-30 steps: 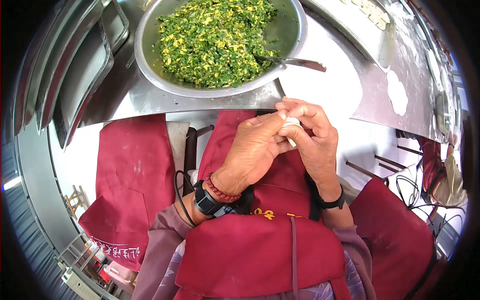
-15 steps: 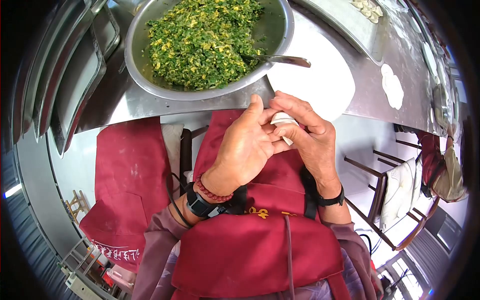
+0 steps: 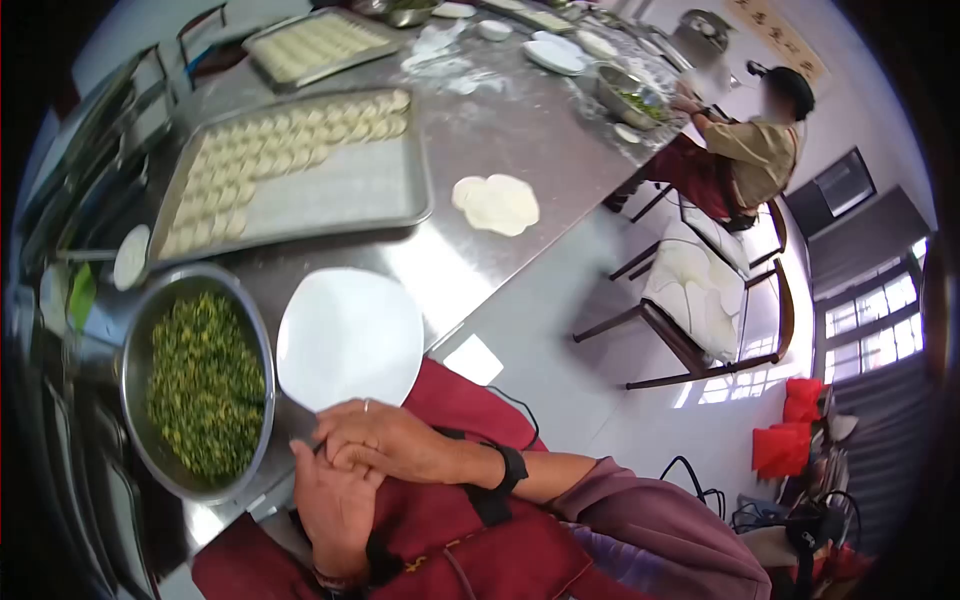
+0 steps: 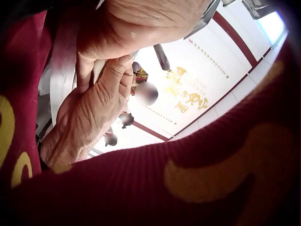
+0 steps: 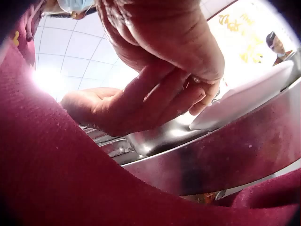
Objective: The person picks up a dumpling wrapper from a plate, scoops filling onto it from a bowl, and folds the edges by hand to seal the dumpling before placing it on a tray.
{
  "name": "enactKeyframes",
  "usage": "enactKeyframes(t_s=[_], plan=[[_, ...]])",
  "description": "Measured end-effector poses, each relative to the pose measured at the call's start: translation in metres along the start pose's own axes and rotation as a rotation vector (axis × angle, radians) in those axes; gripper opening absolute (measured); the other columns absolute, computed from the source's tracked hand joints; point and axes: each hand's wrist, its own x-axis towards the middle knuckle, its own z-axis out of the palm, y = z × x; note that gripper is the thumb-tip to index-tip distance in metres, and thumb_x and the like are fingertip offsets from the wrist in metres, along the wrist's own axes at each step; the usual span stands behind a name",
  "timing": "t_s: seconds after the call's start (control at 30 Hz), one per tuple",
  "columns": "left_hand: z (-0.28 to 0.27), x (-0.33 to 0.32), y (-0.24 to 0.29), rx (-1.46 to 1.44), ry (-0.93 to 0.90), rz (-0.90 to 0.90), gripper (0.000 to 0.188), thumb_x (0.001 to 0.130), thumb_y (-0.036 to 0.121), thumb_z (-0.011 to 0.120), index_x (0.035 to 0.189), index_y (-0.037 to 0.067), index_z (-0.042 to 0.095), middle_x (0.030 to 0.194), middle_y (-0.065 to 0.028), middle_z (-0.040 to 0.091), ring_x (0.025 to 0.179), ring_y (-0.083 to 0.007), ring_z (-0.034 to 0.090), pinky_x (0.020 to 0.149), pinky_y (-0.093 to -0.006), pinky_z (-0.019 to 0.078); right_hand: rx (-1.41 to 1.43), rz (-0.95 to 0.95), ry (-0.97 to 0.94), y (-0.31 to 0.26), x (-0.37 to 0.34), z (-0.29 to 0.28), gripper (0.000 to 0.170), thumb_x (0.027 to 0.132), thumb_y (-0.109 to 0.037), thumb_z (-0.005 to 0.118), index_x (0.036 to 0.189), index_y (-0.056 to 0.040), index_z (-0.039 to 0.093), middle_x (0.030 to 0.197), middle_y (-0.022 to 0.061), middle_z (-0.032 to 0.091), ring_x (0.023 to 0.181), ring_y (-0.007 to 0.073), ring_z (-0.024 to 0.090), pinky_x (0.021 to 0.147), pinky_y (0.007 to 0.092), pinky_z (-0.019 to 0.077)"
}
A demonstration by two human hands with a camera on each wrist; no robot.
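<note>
In the head view both hands meet at the table's front edge, below a white plate (image 3: 350, 335). My left hand (image 3: 338, 512) lies palm up, its thumb standing away and its fingers under the right hand. Over them my right hand (image 3: 395, 442) bends its fingers and thumb, pinching a dumpling. Only a pale strip of this dumpling (image 4: 99, 69) shows between the hands in the left wrist view; the head view hides it. Left of the plate, a steel bowl (image 3: 262, 318) holds chopped green and yellow filling (image 3: 205, 385).
A metal tray (image 3: 428, 190) with rows of dumplings lies behind the plate, and another tray (image 3: 285, 82) stands farther back. Flat dough wrappers (image 3: 497, 205) lie on the steel table (image 3: 520, 140). Chairs (image 3: 690, 300) stand right, near a seated person (image 3: 750, 155).
The head view has swung right and up, bringing the trays and the seated person into view. My left thumb has left the dumpling, and both hands have stayed together.
</note>
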Motion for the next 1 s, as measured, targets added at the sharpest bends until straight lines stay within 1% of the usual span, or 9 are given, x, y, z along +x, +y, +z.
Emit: enactKeyframes(t_s=[0.03, 0.13, 0.23, 0.37, 0.5, 0.7, 0.8, 0.9, 1.0], plan=[[0.010, -0.002, -0.001, -0.012, 0.081, 0.015, 0.054, 0.100, 0.053, 0.039, 0.129, 0.008, 0.046, 0.124, -0.0127, 0.055, 0.113, -0.0297, 0.054, 0.105, -0.0508, 0.0369, -0.006, -0.015, 0.000, 0.000, 0.001, -0.002, 0.011, 0.090, -0.014, 0.063, 0.096, -0.0043, 0.064, 0.111, 0.0070, 0.063, 0.111, 0.0265, 0.056, 0.090, 0.0357, 0.0478], [0.008, -0.002, 0.000, 0.102, 0.040, 0.007, 0.055, 0.100, 0.053, 0.038, 0.129, 0.007, 0.047, 0.122, -0.0132, 0.056, 0.112, -0.0295, 0.055, 0.105, -0.0501, 0.0376, 0.057, 0.109, -0.113, -0.012, 0.004, -0.012, 0.010, 0.089, -0.011, 0.064, 0.096, -0.0044, 0.066, 0.110, 0.0066, 0.064, 0.115, 0.0259, 0.054, 0.091, 0.0350, 0.0476], [0.016, 0.000, -0.003, 0.044, 0.119, 0.006, 0.056, 0.100, 0.054, 0.037, 0.129, 0.007, 0.047, 0.122, -0.0137, 0.056, 0.111, -0.0296, 0.055, 0.104, -0.0495, 0.0381, 0.094, 0.069, -0.054, -0.008, 0.000, -0.011, 0.009, 0.088, -0.010, 0.064, 0.093, -0.0039, 0.068, 0.108, 0.0059, 0.066, 0.114, 0.0244, 0.055, 0.090, 0.0336, 0.0483], [-0.004, 0.006, 0.001, 0.040, 0.043, -0.030, 0.059, 0.100, 0.052, 0.042, 0.135, 0.005, 0.042, 0.137, -0.0156, 0.047, 0.130, -0.0287, 0.044, 0.111, -0.0492, 0.0316, 0.178, 0.133, -0.036, -0.004, -0.004, -0.011, 0.010, 0.090, -0.011, 0.062, 0.090, -0.0035, 0.068, 0.106, 0.0062, 0.066, 0.114, 0.0226, 0.055, 0.089, 0.0326, 0.0494], [0.003, 0.007, -0.002, 0.139, 0.032, -0.008, 0.058, 0.099, 0.053, 0.043, 0.132, 0.005, 0.045, 0.133, -0.0152, 0.050, 0.127, -0.0292, 0.047, 0.110, -0.0500, 0.0337, 0.196, 0.130, 0.042, -0.012, -0.002, -0.016, 0.009, 0.086, -0.010, 0.063, 0.088, -0.0017, 0.064, 0.097, 0.0092, 0.065, 0.098, 0.0266, 0.060, 0.082, 0.0352, 0.0492], [-0.003, 0.011, 0.001, 0.141, 0.002, -0.032, 0.055, 0.100, 0.051, 0.042, 0.129, 0.005, 0.046, 0.133, -0.0156, 0.050, 0.127, -0.0303, 0.047, 0.109, -0.0498, 0.0344, 0.146, 0.039, 0.048, -0.001, -0.003, -0.016, 0.016, 0.086, -0.011, 0.064, 0.097, -0.0004, 0.065, 0.098, 0.0118, 0.065, 0.099, 0.0271, 0.062, 0.083, 0.0355, 0.0502], [0.003, 0.011, -0.002, 0.154, 0.022, -0.033, 0.054, 0.100, 0.051, 0.042, 0.129, 0.006, 0.046, 0.133, -0.0155, 0.049, 0.128, -0.0300, 0.045, 0.110, -0.0492, 0.0336, 0.197, 0.175, -0.042, -0.006, -0.003, -0.021, 0.012, 0.088, -0.009, 0.065, 0.097, -0.0032, 0.068, 0.107, 0.0067, 0.067, 0.119, 0.0244, 0.055, 0.091, 0.0329, 0.0497], [0.013, 0.009, -0.004, 0.220, -0.026, -0.027, 0.055, 0.099, 0.052, 0.042, 0.129, 0.006, 0.046, 0.135, -0.0156, 0.048, 0.130, -0.0297, 0.044, 0.111, -0.0490, 0.0321, 0.514, 0.472, -0.022, -0.022, 0.000, -0.028, 0.008, 0.087, -0.008, 0.065, 0.092, -0.0018, 0.068, 0.106, 0.0065, 0.067, 0.117, 0.0237, 0.056, 0.090, 0.0327, 0.0498], [0.009, 0.007, -0.006, 0.148, -0.056, -0.002, 0.057, 0.099, 0.052, 0.043, 0.131, 0.006, 0.045, 0.137, -0.0162, 0.047, 0.131, -0.0296, 0.043, 0.112, -0.0491, 0.0309, 0.220, 0.209, -0.020, -0.013, -0.001, -0.024, 0.009, 0.087, -0.007, 0.065, 0.094, -0.0021, 0.069, 0.107, 0.0071, 0.067, 0.116, 0.0236, 0.057, 0.089, 0.0323, 0.0506]])
